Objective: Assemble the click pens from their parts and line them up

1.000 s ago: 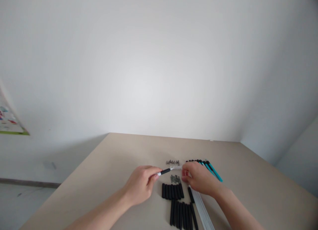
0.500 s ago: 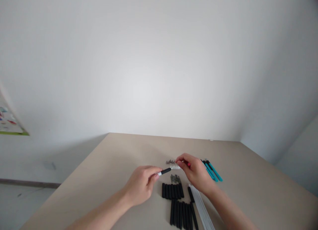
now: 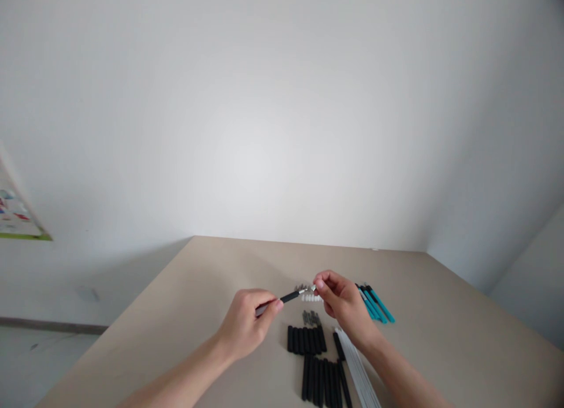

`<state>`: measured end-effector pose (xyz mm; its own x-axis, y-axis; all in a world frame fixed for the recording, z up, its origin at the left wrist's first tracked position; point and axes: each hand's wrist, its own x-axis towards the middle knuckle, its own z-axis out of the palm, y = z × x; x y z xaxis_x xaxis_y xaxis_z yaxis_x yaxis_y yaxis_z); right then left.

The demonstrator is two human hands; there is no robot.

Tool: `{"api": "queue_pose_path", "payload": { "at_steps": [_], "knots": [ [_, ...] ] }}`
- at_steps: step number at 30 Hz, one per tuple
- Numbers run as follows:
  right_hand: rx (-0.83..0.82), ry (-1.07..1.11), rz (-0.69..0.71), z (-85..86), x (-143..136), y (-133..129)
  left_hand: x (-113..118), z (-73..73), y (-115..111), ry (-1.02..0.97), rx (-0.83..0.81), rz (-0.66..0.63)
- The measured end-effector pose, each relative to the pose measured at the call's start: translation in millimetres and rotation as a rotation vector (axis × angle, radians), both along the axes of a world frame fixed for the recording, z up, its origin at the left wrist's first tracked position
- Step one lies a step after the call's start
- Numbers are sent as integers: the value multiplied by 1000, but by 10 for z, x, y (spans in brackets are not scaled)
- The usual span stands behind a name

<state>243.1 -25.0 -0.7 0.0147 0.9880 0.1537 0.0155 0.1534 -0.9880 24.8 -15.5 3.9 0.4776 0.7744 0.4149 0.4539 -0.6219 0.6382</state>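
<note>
My left hand point(image 3: 252, 320) pinches a pen-like stick with a black sleeve point(image 3: 289, 297), which points up and right and ends in a metallic tip. Close to that tip, my right hand point(image 3: 341, 302) holds a small whitish piece point(image 3: 313, 287) between thumb and finger. Behind and below lie small metallic pieces point(image 3: 299, 288) and a row of small white pieces point(image 3: 311, 298). Nearer to me are thin grey metal parts point(image 3: 311, 318), a row of short black tubes point(image 3: 306, 339) and a row of longer black tubes point(image 3: 324, 381).
Long white sticks point(image 3: 358, 370) lie right of the black tubes, partly under my right forearm. Several teal pens point(image 3: 379, 304) lie beyond my right hand. The beige table point(image 3: 211, 267) meets a pale wall at its far edge.
The stick in my left hand now shows a metallic tip and tilts up more steeply. A small whitish piece now shows in my right fingertips, and the pink item seen there before is out of sight.
</note>
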Motion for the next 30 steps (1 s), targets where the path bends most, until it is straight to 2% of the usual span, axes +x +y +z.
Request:
{"api": "queue_pose_path", "payload": {
  "at_steps": [4, 10, 17, 24, 30],
  "knots": [
    [-3, 17, 8, 23, -34, -19, -10, 18, -3, 1, -8, 0],
    [18, -74, 19, 20, -37, -22, 12, -53, 17, 4, -49, -15],
    [109, -192, -67, -53, 9, -11, 14, -66, 12, 9, -24, -10],
    [68, -237, -4, 23, -76, -68, 20, -73, 6, 2, -5, 8],
    [68, -266, -13, 47, -104, -86, 16, -62, -1, -10, -14, 1]
  ]
}}
